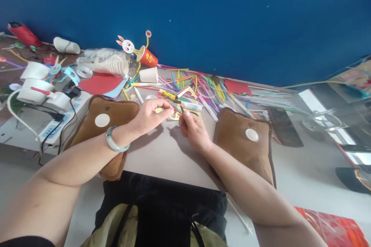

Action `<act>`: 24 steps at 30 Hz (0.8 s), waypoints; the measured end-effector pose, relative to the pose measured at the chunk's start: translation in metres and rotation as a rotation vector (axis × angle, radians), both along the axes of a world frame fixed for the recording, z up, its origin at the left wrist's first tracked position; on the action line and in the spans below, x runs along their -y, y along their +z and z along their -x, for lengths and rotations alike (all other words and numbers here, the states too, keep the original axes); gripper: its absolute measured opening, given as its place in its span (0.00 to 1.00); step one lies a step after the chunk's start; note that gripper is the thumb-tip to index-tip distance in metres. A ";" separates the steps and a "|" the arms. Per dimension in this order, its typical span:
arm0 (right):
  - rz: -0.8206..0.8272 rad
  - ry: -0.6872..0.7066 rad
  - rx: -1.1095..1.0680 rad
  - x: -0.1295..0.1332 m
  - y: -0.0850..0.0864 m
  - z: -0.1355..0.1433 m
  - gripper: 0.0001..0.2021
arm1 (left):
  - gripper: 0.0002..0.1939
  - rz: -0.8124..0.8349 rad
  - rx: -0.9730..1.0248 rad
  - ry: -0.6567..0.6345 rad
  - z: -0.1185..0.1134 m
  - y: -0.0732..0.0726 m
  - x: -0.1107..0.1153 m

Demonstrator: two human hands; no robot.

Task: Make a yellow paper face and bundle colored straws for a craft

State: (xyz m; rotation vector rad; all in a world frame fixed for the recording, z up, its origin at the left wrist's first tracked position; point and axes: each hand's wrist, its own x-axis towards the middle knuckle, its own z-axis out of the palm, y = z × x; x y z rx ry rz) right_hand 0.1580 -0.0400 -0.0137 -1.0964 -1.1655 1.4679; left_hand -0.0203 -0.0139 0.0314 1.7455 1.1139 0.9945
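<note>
My left hand, with a pale green bangle on its wrist, is closed in a pinch above the table. A small reddish bit shows by its fingertips, too small to name. Facing it, my right hand is closed with thumb against fingers. A thin dark piece sticks up at the thumb; its kind is unclear. The fingertips of both hands are close together. Just beyond them lie a glue stick, a yellow tube with red marks and yellow paper scraps.
Brown cushion-like pads flank my hands. Coloured sticks lie along the blue wall. At left are stacked paper cups and a power strip with cables. A rabbit-decorated red cup stands behind; a black phone lies right.
</note>
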 end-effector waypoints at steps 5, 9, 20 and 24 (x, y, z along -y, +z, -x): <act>0.126 -0.023 -0.200 -0.003 0.001 -0.002 0.25 | 0.10 0.124 0.031 -0.016 -0.001 0.002 0.001; 0.155 0.064 -0.230 -0.002 0.004 -0.003 0.21 | 0.09 0.162 -0.010 -0.037 -0.002 0.000 0.000; 0.149 0.084 -0.234 0.000 0.006 -0.002 0.20 | 0.08 0.117 -0.081 -0.074 -0.004 -0.003 -0.002; 0.150 0.095 -0.221 0.000 0.006 -0.002 0.20 | 0.10 0.127 -0.098 -0.072 -0.003 -0.003 -0.003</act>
